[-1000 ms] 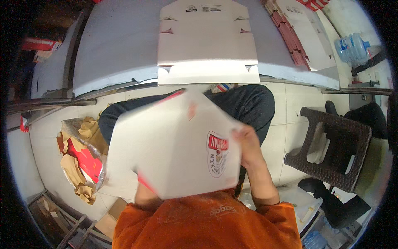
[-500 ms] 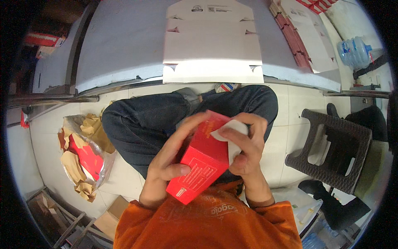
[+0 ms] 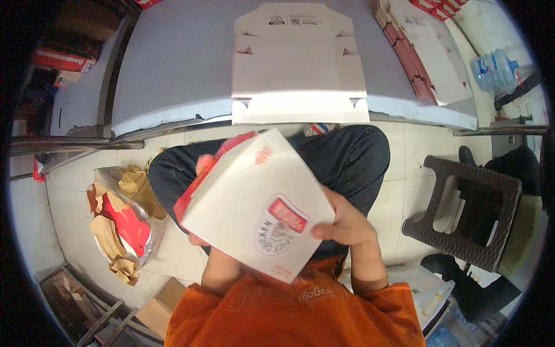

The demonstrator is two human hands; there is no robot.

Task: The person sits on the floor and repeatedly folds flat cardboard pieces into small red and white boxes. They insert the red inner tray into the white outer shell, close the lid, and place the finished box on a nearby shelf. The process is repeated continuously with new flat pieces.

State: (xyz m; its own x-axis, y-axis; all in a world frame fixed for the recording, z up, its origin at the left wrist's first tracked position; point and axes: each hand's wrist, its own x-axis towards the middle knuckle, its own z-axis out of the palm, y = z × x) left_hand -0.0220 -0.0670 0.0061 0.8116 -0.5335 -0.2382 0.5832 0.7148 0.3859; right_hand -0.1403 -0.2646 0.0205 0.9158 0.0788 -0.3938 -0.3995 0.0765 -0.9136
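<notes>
A folded carton box (image 3: 260, 202) is held tilted above my lap. Its broad white face carries a printed round logo with a red panel, and its narrow side at the left is red. My left hand (image 3: 203, 164) grips that red side, mostly hidden behind the box, with only some fingertips showing. At the box's right edge is my right hand (image 3: 347, 225), its thumb on the white face and its other fingers out of sight behind. Beyond my knees, a flat unfolded white carton (image 3: 298, 63) lies on the table, its near flap over the edge.
Stacked flat cartons (image 3: 413, 52) lie at the right of the grey table (image 3: 173, 69). A dark plastic stool (image 3: 503, 231) and a person's dark-clothed leg stand right, below a large water bottle (image 3: 496, 70). A clear bag with brown paper (image 3: 104, 231) sits left on the tiled floor.
The box has been turned so its white printed face shows instead of the red sides. My left hand has gone behind it, and my right thumb has left the white flap.
</notes>
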